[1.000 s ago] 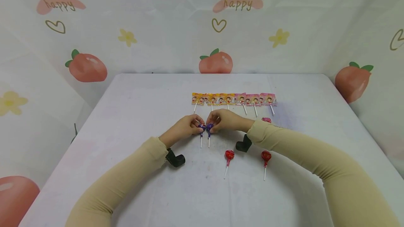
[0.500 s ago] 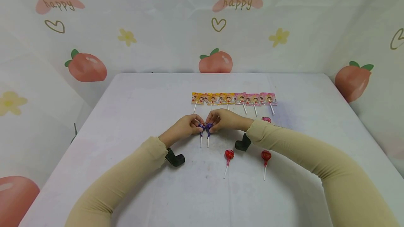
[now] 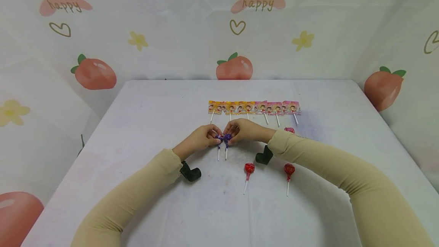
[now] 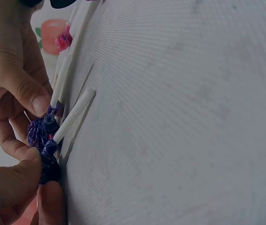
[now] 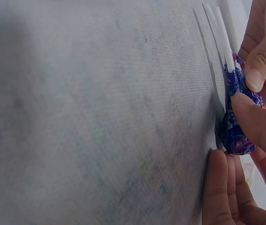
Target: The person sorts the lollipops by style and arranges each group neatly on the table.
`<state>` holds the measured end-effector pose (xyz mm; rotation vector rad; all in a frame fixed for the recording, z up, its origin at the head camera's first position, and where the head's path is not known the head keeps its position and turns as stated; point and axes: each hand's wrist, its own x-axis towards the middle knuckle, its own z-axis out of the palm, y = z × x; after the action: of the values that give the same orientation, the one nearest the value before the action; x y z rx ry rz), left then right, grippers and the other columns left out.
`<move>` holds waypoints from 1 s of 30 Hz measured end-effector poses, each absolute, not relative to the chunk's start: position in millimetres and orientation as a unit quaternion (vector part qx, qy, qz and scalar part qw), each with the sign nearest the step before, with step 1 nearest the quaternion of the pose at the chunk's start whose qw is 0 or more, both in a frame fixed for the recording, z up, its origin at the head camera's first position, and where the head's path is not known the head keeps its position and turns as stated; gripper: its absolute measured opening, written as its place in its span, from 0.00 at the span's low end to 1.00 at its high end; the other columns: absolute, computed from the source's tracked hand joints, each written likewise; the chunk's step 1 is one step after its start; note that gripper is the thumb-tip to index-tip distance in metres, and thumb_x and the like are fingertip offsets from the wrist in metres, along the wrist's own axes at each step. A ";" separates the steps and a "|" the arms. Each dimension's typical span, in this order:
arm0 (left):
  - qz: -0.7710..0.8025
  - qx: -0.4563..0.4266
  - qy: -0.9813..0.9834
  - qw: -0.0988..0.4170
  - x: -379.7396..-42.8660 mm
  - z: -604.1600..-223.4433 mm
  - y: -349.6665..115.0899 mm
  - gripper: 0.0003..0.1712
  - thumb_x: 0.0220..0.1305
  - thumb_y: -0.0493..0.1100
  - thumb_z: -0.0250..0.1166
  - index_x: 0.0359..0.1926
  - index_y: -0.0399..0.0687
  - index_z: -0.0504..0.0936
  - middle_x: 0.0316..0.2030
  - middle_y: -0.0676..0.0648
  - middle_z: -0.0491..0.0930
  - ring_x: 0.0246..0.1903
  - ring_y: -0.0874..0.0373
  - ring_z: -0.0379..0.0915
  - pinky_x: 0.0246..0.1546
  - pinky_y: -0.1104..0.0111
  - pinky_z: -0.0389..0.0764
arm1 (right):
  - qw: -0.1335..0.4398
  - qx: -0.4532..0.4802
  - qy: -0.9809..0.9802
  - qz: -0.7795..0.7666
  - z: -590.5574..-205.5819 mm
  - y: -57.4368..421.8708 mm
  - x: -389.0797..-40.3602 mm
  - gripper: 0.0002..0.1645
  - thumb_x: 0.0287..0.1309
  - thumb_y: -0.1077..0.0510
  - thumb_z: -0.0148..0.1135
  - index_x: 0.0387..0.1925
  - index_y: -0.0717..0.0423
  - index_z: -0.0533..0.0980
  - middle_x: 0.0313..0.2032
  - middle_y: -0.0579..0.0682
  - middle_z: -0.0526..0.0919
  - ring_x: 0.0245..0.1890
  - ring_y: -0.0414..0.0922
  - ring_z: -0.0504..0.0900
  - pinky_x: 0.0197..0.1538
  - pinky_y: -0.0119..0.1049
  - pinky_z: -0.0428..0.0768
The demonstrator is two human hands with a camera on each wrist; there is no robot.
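Side by side at the middle of the table lie two purple-wrapped lollipops, their white sticks pointing toward the person. My left hand (image 3: 202,136) pinches the left lollipop (image 3: 219,138) by its round head between thumb and fingers. The right lollipop (image 3: 227,138) has its head pinched by my right hand (image 3: 246,129). In the left wrist view, the left hand's lollipop (image 4: 50,169) is close against the other lollipop (image 4: 37,132). The right wrist view shows a dark purple wrapper (image 5: 238,140) under the right thumb (image 5: 250,110). Fingers partly cover both heads.
Behind the hands runs a row of several flat-wrapped lollipops, yellow (image 3: 231,107) on the left and pink (image 3: 292,107) on the right. Two red lollipops (image 3: 249,168) (image 3: 289,170) lie nearer the person. A pink lollipop (image 3: 289,130) is partly hidden by the right sleeve (image 3: 319,153).
My right hand and its lollipop have shifted very slightly left, toward the left one. The left hand and the other lollipops stay where they were.
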<state>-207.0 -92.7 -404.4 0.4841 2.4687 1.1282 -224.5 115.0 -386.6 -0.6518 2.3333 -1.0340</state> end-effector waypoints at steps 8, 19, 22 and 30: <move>0.411 0.167 0.874 0.199 -206.0 -403.1 -92.9 0.12 0.63 0.36 0.65 0.46 0.38 0.78 0.36 0.44 0.79 0.32 0.61 0.72 0.34 0.73 0.72 | 0.255 -0.235 0.856 -0.383 -389.0 115.2 -226.8 0.20 0.49 0.64 0.73 0.46 0.60 0.80 0.40 0.51 0.82 0.39 0.41 0.79 0.45 0.32 0.78; 0.423 0.161 0.868 0.204 -205.7 -403.5 -93.0 0.12 0.63 0.35 0.65 0.46 0.38 0.78 0.35 0.44 0.78 0.30 0.62 0.72 0.32 0.74 0.72 | 0.256 -0.240 0.853 -0.386 -389.7 116.3 -228.2 0.20 0.49 0.64 0.73 0.47 0.60 0.80 0.39 0.51 0.83 0.39 0.41 0.79 0.46 0.32 0.78; 0.419 0.159 0.870 0.205 -205.7 -403.7 -92.8 0.12 0.63 0.36 0.65 0.47 0.39 0.78 0.36 0.44 0.79 0.30 0.62 0.71 0.32 0.74 0.71 | 0.255 -0.242 0.852 -0.387 -388.1 117.8 -227.7 0.21 0.49 0.64 0.73 0.47 0.60 0.80 0.40 0.52 0.83 0.39 0.41 0.79 0.46 0.33 0.79; 0.406 0.163 0.877 0.199 -205.2 -402.6 -92.7 0.12 0.63 0.37 0.66 0.46 0.41 0.79 0.38 0.44 0.80 0.32 0.61 0.72 0.34 0.73 0.72 | 0.238 -0.211 0.850 -0.421 -371.3 133.0 -224.1 0.23 0.52 0.64 0.71 0.52 0.61 0.78 0.50 0.58 0.80 0.49 0.51 0.81 0.52 0.41 0.79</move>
<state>-205.2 -92.7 -402.6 0.4566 2.4517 1.1366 -224.1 133.0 -371.3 -0.5790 2.3284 -1.1524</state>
